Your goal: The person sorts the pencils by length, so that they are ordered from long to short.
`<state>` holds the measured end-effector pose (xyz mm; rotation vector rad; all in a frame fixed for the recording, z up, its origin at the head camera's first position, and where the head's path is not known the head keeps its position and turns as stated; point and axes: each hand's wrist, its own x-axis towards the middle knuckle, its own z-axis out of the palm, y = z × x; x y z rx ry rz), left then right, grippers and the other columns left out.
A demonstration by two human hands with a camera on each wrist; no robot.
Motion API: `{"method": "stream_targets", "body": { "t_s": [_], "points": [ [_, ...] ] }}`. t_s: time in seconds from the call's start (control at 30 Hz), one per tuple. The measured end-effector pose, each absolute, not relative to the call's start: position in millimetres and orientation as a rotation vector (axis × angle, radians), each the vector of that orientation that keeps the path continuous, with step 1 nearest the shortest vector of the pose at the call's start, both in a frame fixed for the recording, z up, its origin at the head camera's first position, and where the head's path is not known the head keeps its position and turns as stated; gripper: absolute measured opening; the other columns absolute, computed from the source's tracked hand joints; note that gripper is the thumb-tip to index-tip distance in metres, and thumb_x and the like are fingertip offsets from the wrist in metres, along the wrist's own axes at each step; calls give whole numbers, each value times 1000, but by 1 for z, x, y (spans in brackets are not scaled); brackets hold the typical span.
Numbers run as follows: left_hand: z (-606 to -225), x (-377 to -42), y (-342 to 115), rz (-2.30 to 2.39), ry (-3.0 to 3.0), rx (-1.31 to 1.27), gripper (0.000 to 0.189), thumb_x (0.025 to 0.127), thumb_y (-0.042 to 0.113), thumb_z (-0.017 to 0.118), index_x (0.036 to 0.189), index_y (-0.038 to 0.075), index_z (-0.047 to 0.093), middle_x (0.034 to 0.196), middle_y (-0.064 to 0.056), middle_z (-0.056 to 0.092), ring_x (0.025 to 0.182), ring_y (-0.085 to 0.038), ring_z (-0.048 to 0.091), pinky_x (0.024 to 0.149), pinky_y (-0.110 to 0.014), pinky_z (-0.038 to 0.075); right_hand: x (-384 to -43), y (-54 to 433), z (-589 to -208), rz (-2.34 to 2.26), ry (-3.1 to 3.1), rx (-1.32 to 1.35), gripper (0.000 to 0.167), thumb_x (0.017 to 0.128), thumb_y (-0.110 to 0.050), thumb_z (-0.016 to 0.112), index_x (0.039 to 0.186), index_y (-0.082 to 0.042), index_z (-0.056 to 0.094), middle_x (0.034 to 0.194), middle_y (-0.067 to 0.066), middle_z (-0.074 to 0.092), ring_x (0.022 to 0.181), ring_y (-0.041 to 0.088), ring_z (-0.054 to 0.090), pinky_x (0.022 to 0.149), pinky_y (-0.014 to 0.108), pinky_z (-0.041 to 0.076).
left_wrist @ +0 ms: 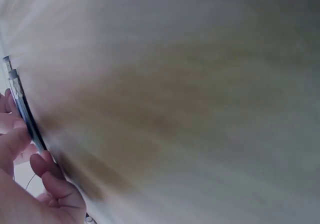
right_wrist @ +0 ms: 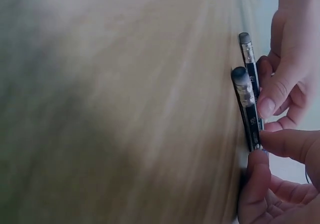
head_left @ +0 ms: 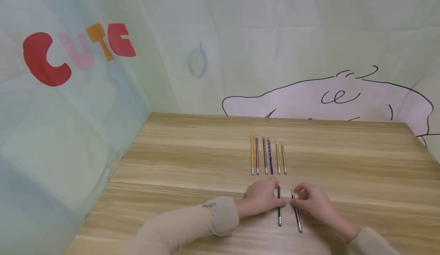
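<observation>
Two dark pencils with metal ferrules and grey erasers lie near the front of the table, eraser ends toward me. My left hand (head_left: 262, 197) pinches the left dark pencil (head_left: 279, 216) between thumb and fingers, near its upper half. The right hand (head_left: 316, 203) grips the other dark pencil (head_left: 297, 220) close to its tip; this one slants slightly. Seen from the right wrist, the right hand's pencil (right_wrist: 246, 94) is nearer, with the left hand's pencil (right_wrist: 248, 54) behind it. In the left wrist view the left hand's pencil (left_wrist: 25, 106) runs along the fingers.
Beyond the hands several pencils lie side by side, tips away: a yellow pencil (head_left: 252, 153), a dark red pencil (head_left: 257, 155), a black pencil (head_left: 265, 155), a blue patterned pencil (head_left: 270, 156) and two gold-toned pencils (head_left: 278, 157). A printed cloth (head_left: 192, 25) borders the wooden table (head_left: 178, 151).
</observation>
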<state>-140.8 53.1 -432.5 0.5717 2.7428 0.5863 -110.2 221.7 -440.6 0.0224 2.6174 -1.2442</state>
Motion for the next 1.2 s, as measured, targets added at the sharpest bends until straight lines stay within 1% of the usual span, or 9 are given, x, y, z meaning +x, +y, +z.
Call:
{"method": "stream_targets", "body": {
  "t_s": [0.13, 0.27, 0.37, 0.53, 0.7, 1.0, 1.1, 1.2],
  "points": [
    [-431, -141, 55, 581, 2737, 576, 40, 69, 43, 69, 100, 20, 56, 68, 10, 57, 54, -2, 46, 50, -16, 35, -109, 219, -440, -1199, 2652, 11, 35, 72, -8, 68, 101, 3, 54, 60, 2, 55, 47, 12, 48, 42, 22, 42],
    [-430, -141, 56, 556, 2755, 591, 32, 69, 38, 71, 93, 21, 57, 80, 10, 61, 61, -4, 50, 53, -16, 37, -109, 217, -439, -1173, 2662, 26, 32, 72, -5, 66, 100, 3, 55, 59, 1, 56, 47, 12, 48, 41, 21, 40],
    [-430, -141, 55, 544, 2763, 604, 28, 69, 36, 71, 89, 22, 57, 82, 10, 62, 64, -4, 51, 54, -16, 37, -108, 217, -439, -1164, 2672, 25, 30, 71, -4, 66, 99, 3, 55, 58, 1, 56, 46, 11, 48, 41, 21, 38],
    [-430, -142, 55, 551, 2760, 630, 26, 69, 34, 71, 88, 21, 58, 80, 11, 61, 62, -3, 49, 53, -16, 36, -107, 216, -438, -1156, 2690, 7, 28, 71, -3, 66, 96, 2, 56, 59, 1, 58, 44, 11, 47, 40, 20, 37],
    [-428, -143, 55, 545, 2743, 643, 25, 69, 32, 71, 88, 19, 60, 79, 11, 61, 61, -2, 47, 53, -14, 37, -106, 215, -438, -1145, 2695, 44, 26, 71, -3, 66, 95, 2, 56, 61, 2, 61, 43, 11, 48, 40, 21, 39],
    [-427, -145, 56, 536, 2736, 680, 21, 69, 32, 70, 80, 18, 58, 67, 12, 51, 56, -3, 43, 49, -15, 34, -106, 213, -436, -1095, 2731, 39, 25, 69, -1, 64, 93, 2, 57, 62, 3, 61, 46, 11, 50, 41, 22, 41],
    [-428, -145, 56, 541, 2737, 691, 20, 69, 32, 70, 76, 19, 57, 65, 12, 50, 55, -3, 43, 48, -15, 34, -106, 212, -437, -1081, 2737, 42, 26, 68, -1, 64, 93, 1, 58, 62, 2, 61, 47, 11, 50, 42, 21, 40],
    [-429, -145, 55, 549, 2730, 693, 20, 69, 32, 70, 77, 18, 58, 64, 12, 50, 53, -3, 43, 48, -14, 34, -106, 213, -437, -1077, 2748, 35, 25, 68, -2, 64, 93, 1, 58, 59, 1, 59, 47, 10, 49, 41, 21, 39]
  ]
}}
